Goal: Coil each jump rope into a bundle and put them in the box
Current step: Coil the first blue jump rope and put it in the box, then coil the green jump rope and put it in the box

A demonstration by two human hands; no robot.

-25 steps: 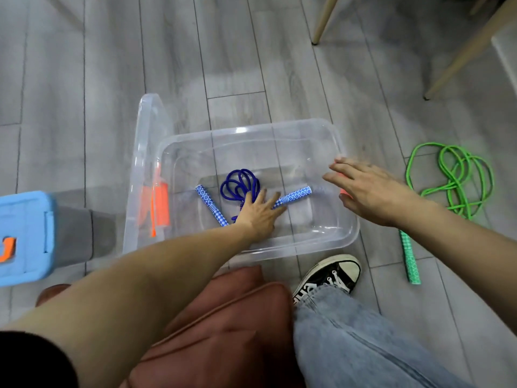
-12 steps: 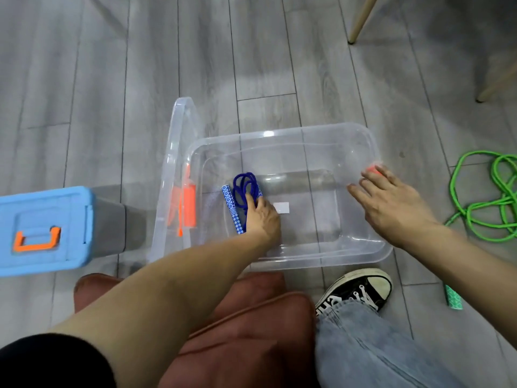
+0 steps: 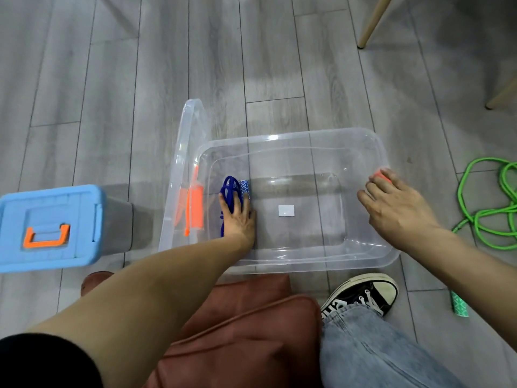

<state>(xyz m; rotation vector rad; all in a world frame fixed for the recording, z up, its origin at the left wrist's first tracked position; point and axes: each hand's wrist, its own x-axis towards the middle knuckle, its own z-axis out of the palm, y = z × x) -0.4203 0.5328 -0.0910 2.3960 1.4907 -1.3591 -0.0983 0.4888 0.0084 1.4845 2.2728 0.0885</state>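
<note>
Grey plank floor (image 3: 112,79) carries everything: we sit over a clear plastic box (image 3: 293,141) whose lid (image 3: 193,116) leans at its left end. Our left hand (image 3: 237,217) lies inside, fingers laid flat and pressing the blue jump rope (image 3: 229,189) bundle down against the box's left wall, a patterned handle (image 3: 244,187) peeking out beside the coils. Our right hand (image 3: 397,205) rests with relaxed, loosely spread fingers on the box's right rim, by the orange latch (image 3: 380,175), steadying it. To finish this step well, we judge it best to lift the left hand slowly so the coils do not spring loose. On the floor well right of the box, the green jump rope (image 3: 486,205) lies uncoiled and waits for us.
</note>
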